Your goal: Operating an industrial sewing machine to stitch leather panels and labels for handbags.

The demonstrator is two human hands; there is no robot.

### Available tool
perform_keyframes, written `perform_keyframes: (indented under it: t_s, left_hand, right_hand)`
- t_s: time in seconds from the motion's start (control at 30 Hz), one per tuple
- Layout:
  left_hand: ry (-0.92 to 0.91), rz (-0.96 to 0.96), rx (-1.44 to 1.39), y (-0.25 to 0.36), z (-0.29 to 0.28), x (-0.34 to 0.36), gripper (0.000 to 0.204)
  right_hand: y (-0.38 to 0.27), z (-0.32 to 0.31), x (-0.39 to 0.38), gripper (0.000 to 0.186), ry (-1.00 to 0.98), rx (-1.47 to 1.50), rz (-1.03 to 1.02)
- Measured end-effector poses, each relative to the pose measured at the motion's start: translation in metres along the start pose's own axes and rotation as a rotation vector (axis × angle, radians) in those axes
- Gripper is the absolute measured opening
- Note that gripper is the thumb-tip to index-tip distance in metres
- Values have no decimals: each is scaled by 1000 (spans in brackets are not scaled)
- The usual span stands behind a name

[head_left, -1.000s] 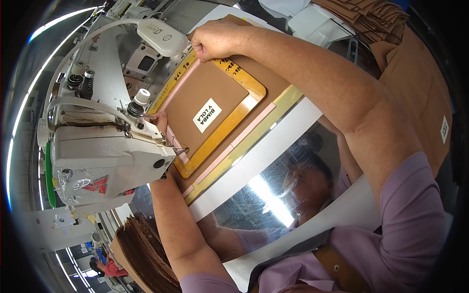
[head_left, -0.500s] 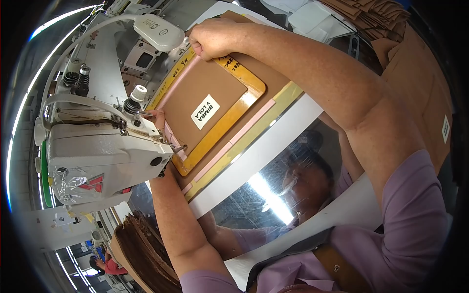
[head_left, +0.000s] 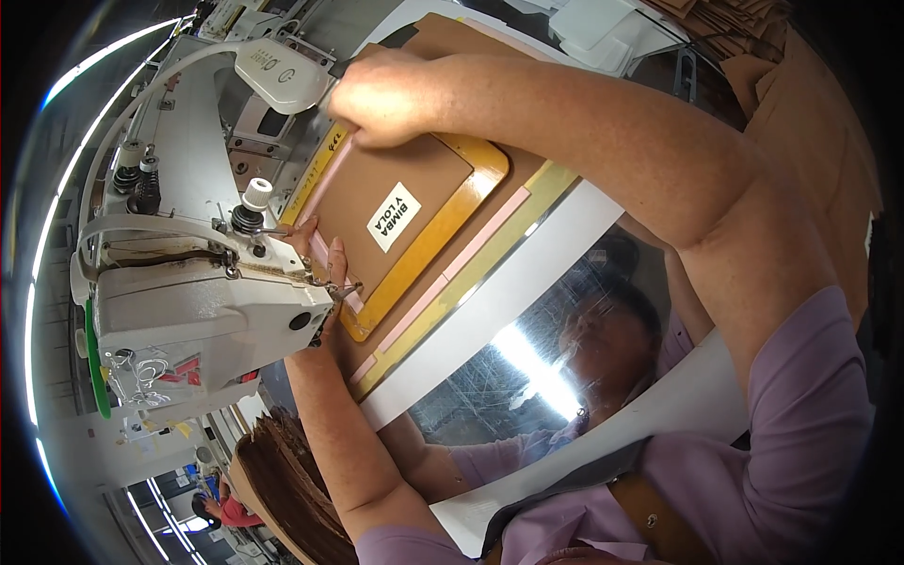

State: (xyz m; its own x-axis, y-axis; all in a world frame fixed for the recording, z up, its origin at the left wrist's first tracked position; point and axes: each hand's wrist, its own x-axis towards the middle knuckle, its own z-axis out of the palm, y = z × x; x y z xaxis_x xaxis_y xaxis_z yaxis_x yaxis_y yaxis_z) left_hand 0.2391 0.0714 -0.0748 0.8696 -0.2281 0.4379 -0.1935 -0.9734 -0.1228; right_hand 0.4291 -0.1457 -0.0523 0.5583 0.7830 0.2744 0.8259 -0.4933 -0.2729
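Observation:
A yellow frame with handwriting (head_left: pixel 428 271) lies tilted on the machine bed, around a brown panel (head_left: pixel 414 169) that bears a white printed label (head_left: pixel 394 217). Pink strip (head_left: pixel 330 179) runs along the panel's left side. My right hand (head_left: pixel 386 99) is closed over the frame's far left corner, its fingertips mostly hidden. My left hand (head_left: pixel 330 264) reaches in under the white sewing machine head (head_left: pixel 202 306); its thumb and a finger show, spread at the panel's near left edge. The machine head hides the rest of it.
A lamp (head_left: pixel 282 80) hangs over the machine's far side. Brown pieces are stacked at the far right (head_left: pixel 716 19) and lower left (head_left: pixel 282 480). A shiny reflective plate (head_left: pixel 490 377) lies between my arms. Another person (head_left: pixel 231 508) sits far off at lower left.
My right hand has shifted left and slightly nearer along the frame's far end. My left thumb now shows on the panel's edge. The view has shifted slightly.

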Motion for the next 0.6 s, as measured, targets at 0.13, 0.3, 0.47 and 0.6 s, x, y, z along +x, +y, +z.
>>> perform_keyframes:
  t_s: [0.13, 0.3, 0.47, 0.6]
  left_hand:
    - [25, -20, 63, 9, 3, 0, 37]
    - [-61, -76, -27, 6, 3, -2, 42]
    - [-92, -102, 47, 8, -2, -2, 45]
    - [-98, -90, 57, 5, -1, -6, 43]
  right_hand:
    - [-35, 10, -22, 54, -171, 122, -245]
    - [-44, 36, -30, 67, -130, -7, -368]
    - [-49, 39, -30, 73, -156, -50, -366]
    - [-55, 40, -30, 75, -137, -38, -379]
